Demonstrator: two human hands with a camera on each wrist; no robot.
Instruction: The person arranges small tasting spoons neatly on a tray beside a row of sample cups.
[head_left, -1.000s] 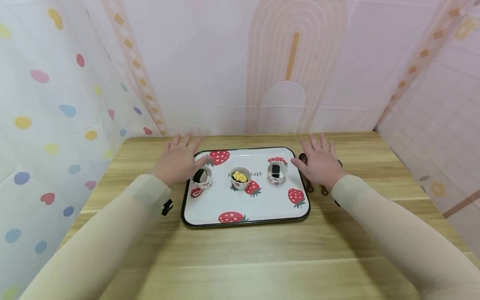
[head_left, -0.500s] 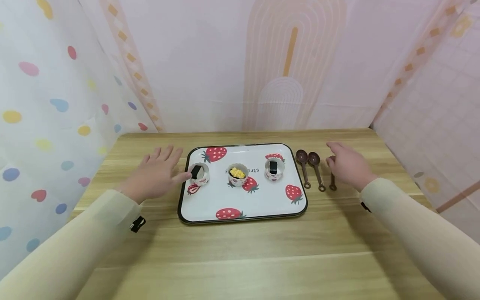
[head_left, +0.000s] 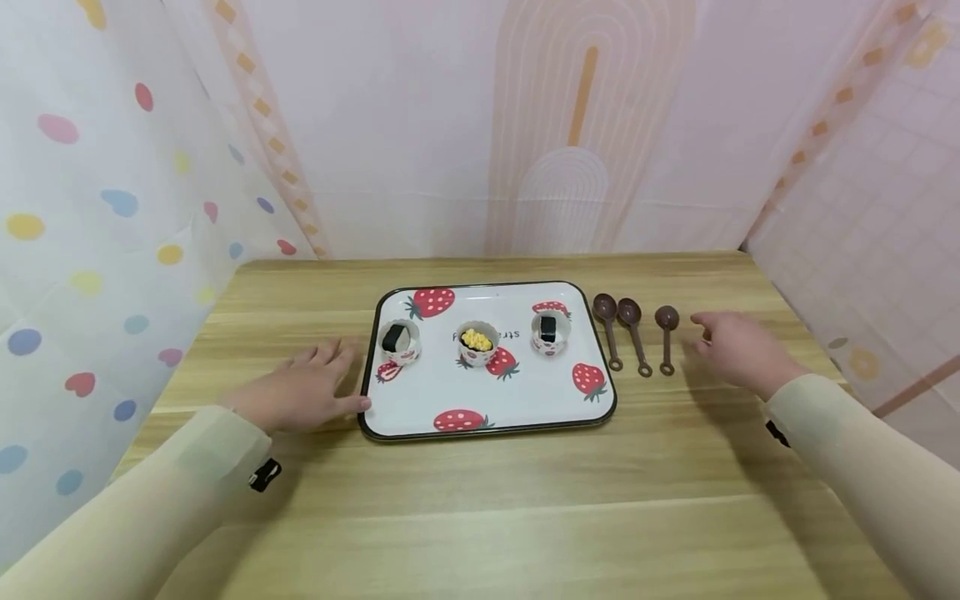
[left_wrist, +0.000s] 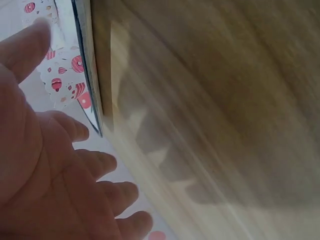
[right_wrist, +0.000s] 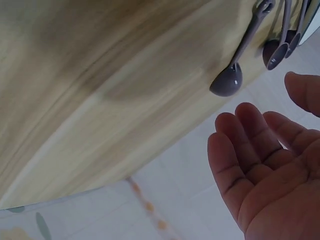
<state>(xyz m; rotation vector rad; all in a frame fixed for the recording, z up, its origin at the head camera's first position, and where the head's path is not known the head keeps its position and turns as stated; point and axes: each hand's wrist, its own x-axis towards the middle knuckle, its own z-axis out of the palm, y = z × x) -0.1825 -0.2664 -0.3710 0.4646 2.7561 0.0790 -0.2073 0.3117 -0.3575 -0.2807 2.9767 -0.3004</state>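
You are extending both bare hands over a wood-grain table [head_left: 525, 500], grasping nothing with either. Your left hand [head_left: 300, 390] is staying loose-fingered beside a strawberry-print tray [head_left: 525, 402], its thumb pointing at the left rim; whether it is touching, the views are not showing. Your right hand [head_left: 742, 348] is hovering just right of the rightmost brown measuring spoon [head_left: 667, 318], its unclenched fingers bending slightly, apart from it. Two matching spoons [head_left: 630, 312] are lying between that one and the tray, where three patterned paper cups [head_left: 478, 359] are standing in a row, the middle one holding a yellow-topped sushi piece [head_left: 476, 339].
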